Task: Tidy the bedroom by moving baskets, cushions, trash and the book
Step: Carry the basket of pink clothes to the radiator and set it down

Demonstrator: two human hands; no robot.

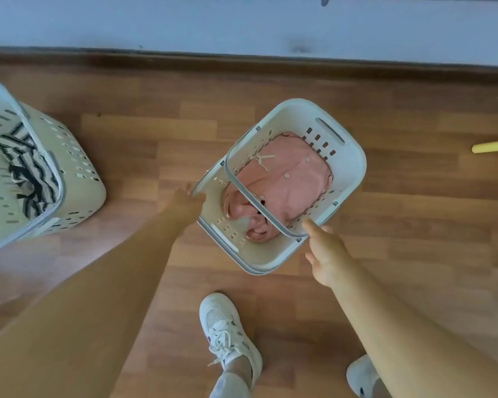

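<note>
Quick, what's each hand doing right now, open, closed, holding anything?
Left hand: at the rim of the basket with the pink garment; grip cannot be told.
Right hand: open, fingers at the rim, holding nothing.

There is only one view, from a camera on the person's head. It looks almost straight down at the wooden floor (400,225), close above both arms. The wall (242,21) is at the top edge, and the person's shoes (227,331) are at the bottom edge.
</note>
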